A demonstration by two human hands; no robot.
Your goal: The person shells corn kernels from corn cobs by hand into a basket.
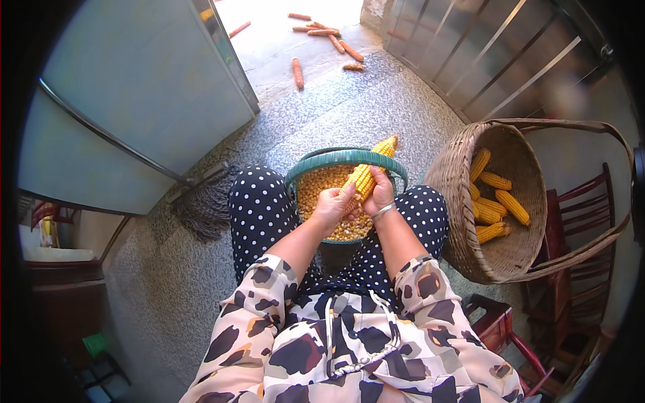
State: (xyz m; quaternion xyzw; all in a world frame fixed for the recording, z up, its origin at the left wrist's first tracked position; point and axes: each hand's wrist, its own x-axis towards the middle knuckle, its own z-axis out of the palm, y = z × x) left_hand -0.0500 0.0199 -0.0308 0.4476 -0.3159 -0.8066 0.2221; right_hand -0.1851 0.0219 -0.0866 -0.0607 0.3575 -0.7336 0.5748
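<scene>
Both my hands grip one ear of dried yellow corn (364, 180) over a green woven basket (322, 160) between my knees. My left hand (330, 205) is at the ear's lower end, where some kernels are gone and reddish cob shows. My right hand (380, 194), with a silver bangle (384, 210) at the wrist, wraps the ear's right side. The ear's tip points up and away, past the basket's handle. Loose corn kernels (317, 194) fill much of the basket below my hands. My fingers hide part of the ear's lower end.
At right, a large wicker basket (456, 211) holds several corn ears (511, 206). Behind it stand dark red wooden chairs (554, 252). A mop (206, 206) lies by my left knee, under a pale door panel (136, 95). Several bare cobs (325, 31) are scattered near the bright doorway.
</scene>
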